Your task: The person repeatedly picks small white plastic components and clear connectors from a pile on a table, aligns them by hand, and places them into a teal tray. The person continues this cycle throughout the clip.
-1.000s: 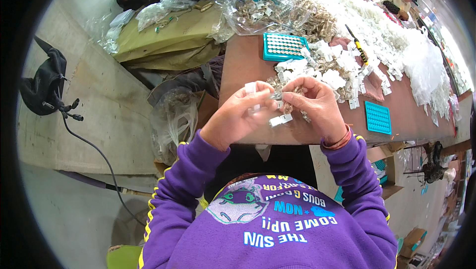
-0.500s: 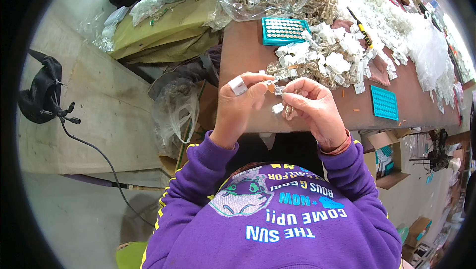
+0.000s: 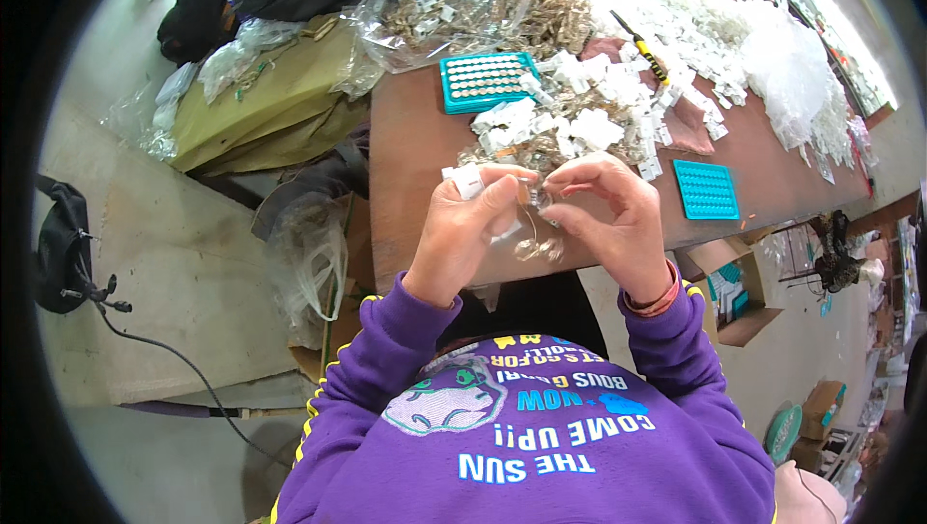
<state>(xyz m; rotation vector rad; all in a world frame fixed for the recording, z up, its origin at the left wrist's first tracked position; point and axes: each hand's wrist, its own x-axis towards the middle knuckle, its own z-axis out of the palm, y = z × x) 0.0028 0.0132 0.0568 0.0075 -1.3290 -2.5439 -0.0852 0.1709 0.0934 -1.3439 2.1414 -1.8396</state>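
Observation:
My left hand [image 3: 462, 232] is closed in a pinch, with a small orange strip [image 3: 524, 194] at its fingertips. A small white plastic piece [image 3: 467, 181] sits against its index finger. Close by, my right hand [image 3: 618, 220] curls its thumb and index finger round a small pale case [image 3: 539, 198], which is partly hidden and blurred. A coil of thin wire [image 3: 541, 248], smeared by motion, dangles under the fingertips. Just beyond both hands lies a heap of white cases and coiled wires [image 3: 591, 128] on the brown table [image 3: 410, 138].
A teal tray of coin cells [image 3: 488, 80] lies beyond my left hand. At the right lies another teal tray [image 3: 705, 190]. A yellow-and-black tool [image 3: 645, 51] rests on the heap. Clear bags [image 3: 406, 17] and an open carton [image 3: 744, 302] flank the work area.
The view has shifted, so the table appears farther left. The wire coil, gathered in my right fingers before, now hangs loose below them. My right thumb and index finger have spread somewhat.

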